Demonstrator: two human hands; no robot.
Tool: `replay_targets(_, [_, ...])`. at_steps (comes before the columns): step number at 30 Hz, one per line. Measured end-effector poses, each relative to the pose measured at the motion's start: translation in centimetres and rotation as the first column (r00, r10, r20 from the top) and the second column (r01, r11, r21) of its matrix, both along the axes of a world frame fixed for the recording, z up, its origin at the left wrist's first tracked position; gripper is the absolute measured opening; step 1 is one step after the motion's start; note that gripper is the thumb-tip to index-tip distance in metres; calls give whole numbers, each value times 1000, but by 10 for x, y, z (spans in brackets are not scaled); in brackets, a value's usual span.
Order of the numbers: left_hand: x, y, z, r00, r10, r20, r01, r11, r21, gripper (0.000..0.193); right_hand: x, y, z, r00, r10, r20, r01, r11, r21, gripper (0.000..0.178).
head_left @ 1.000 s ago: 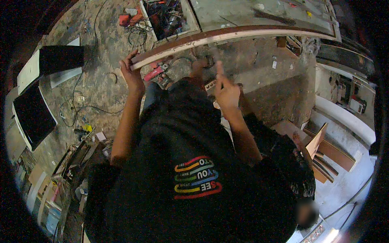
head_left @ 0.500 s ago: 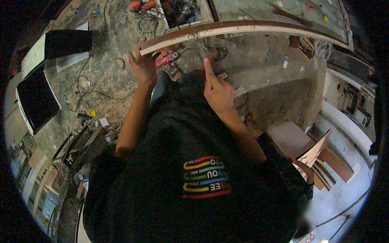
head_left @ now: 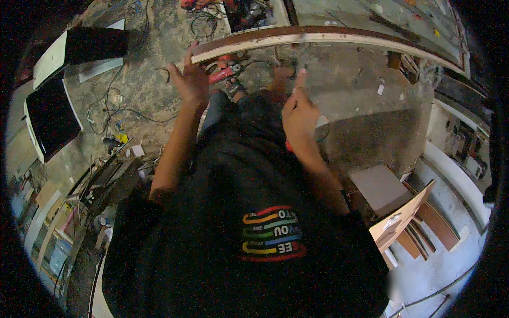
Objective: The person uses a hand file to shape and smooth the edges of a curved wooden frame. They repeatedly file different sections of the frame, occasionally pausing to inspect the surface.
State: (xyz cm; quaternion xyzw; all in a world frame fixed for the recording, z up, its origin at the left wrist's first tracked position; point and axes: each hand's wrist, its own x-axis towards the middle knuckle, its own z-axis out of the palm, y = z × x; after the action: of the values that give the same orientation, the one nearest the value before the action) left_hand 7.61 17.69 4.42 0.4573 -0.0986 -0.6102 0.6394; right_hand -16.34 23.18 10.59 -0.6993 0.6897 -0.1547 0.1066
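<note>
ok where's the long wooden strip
In the head view, the long wooden strip spans the upper part, its left end by the left hand and the right hand below it.

I note dim, grainy light, brighter and bluish over the floor [head_left: 432,278] at lower right. My right hand [head_left: 300,116] shows motion blur. Fisheye distortion bows the long board [head_left: 249,43]; corners fall black.

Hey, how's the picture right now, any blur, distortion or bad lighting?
Head view: the tool at the right hand is smeared; head view: fisheye bends the board, corners black; head view: dim, grainy, brighter on the pale surface at lower right.
</note>
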Motion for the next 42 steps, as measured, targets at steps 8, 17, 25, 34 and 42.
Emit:
replay_targets(8, [3,3,0,1000,-17,-8,18,999,37,101,10,4,0,988,-153,36,152,988,24,62])
replay_targets(17, [6,-1,-9,1000,13,-28,-12,999,38,100,10,0,15,996,0,89,-11,992,123,62])
replay_targets(25, [4,-3,-5,999,13,51,-15,1000,25,97,19,0,13,943,273,193,-299,947,119,64])
replay_targets(34, [5,-5,-8,997,51,65,-53,998,27,94,7,7,5,965,193,178,-211,974,88,54])
replay_targets(42, [3,-3,-4,997,80,7,-80,995,55,95,18,12,-8,956,189,224,-190,982,-17,56])
